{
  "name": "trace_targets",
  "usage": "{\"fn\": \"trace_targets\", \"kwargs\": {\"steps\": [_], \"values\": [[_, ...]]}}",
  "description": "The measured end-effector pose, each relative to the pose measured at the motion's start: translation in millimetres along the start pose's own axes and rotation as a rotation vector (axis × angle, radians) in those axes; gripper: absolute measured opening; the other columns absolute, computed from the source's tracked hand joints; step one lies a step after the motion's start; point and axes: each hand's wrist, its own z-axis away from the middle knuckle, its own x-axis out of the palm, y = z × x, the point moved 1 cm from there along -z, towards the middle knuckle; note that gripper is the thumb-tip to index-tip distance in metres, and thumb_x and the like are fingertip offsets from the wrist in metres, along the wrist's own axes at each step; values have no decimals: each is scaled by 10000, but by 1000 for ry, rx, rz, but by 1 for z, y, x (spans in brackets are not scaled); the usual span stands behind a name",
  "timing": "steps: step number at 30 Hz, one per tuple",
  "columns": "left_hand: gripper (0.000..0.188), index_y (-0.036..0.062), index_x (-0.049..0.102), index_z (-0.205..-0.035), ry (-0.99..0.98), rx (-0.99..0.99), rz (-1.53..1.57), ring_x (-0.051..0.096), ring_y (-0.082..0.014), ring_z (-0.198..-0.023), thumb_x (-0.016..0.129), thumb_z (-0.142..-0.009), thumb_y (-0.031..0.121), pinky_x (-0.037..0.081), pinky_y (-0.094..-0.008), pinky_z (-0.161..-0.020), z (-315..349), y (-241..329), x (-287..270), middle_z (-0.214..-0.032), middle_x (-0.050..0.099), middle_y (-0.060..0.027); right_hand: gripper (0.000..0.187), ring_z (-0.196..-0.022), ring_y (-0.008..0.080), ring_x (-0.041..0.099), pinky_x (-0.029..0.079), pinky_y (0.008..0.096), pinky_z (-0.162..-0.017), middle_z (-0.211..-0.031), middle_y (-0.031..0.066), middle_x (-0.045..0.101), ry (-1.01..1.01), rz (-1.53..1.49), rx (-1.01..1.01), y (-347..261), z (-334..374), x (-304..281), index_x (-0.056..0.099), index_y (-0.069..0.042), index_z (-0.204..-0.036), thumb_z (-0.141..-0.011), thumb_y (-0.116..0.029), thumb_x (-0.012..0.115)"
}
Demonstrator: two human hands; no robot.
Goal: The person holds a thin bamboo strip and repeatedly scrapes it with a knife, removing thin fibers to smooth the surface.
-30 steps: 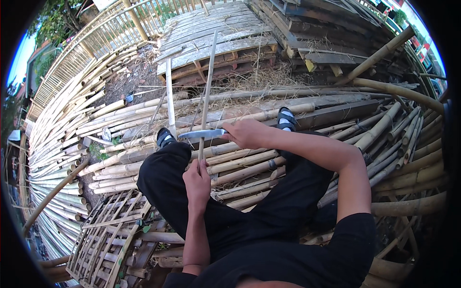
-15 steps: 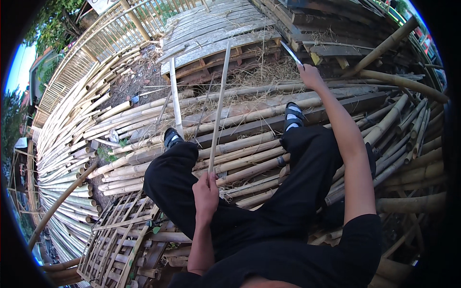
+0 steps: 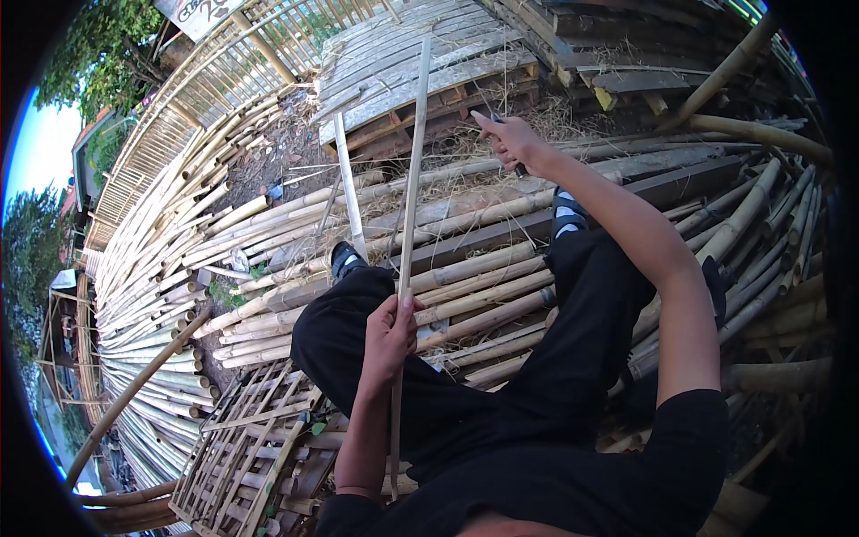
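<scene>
My left hand [image 3: 391, 338] is closed round a long, thin bamboo strip [image 3: 413, 179] above my lap. The strip stands nearly upright in the view, its far end in front of the wooden pallet and its lower end passing below my hand toward my body. Out ahead on the right, my right hand [image 3: 522, 146] grips a knife [image 3: 522, 170] by its dark handle; its blade is hardly visible from this angle. That hand is apart from the strip. A second pale strip [image 3: 349, 188] leans between my left foot and the pallet.
Long bamboo poles [image 3: 474, 268] lie under and around my legs, with more heaped at the left. A wooden pallet [image 3: 403, 89] is ahead, beside stacked timber [image 3: 626, 40]. A slatted bamboo panel [image 3: 255, 447] lies lower left. Slanting poles [image 3: 729, 72] stand at right; a bamboo fence [image 3: 215, 76] runs behind.
My right hand has swung left and nearer with the knife, whose blade showed plainly before. The strip has slid back through or with my left hand, so its lower end now extends below it.
</scene>
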Motion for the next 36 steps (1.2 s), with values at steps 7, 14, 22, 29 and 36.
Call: {"fn": "trace_targets", "kwargs": {"steps": [7,14,22,29,36], "values": [[224,27,514,-966,-118,39,88,253,-6,-415,428,-1021,227,224,-180,-365,-28,17,15,-556,298,75,425,-416,30,257,204,219,-391,-552,-82,293,-165,-17,-33,-7,25,44,556,-61,-998,-930,-481,545],[217,32,530,-961,-159,1,129,274,-11,-422,471,-1007,236,234,-193,-392,-39,-2,25,-551,327,80,356,-422,28,275,222,217,-380,-554,-85,316,-164,-151,11,2,23,53,572,-71,-976,-921,-423,592],[243,6,600,-993,23,41,29,277,10,-452,519,-988,236,215,-187,-409,-39,-3,29,-567,343,98,299,-429,91,390,340,270,-428,-568,-28,476,113,249,-228,6,21,61,623,-58,-821,-868,-349,671],[268,6,633,-1073,129,91,-140,308,-2,-496,559,-967,240,238,-200,-430,-42,-14,24,-622,398,83,253,-496,100,438,375,301,-503,-582,49,527,-42,699,-687,6,46,81,680,-25,-888,-838,-272,705],[285,2,643,-1076,136,80,-205,315,-25,-543,561,-965,251,254,-227,-460,-42,-17,25,-639,421,69,262,-590,294,593,447,387,-587,-664,149,611,-105,895,-862,17,42,90,669,-17,-955,-855,-259,673]]}}
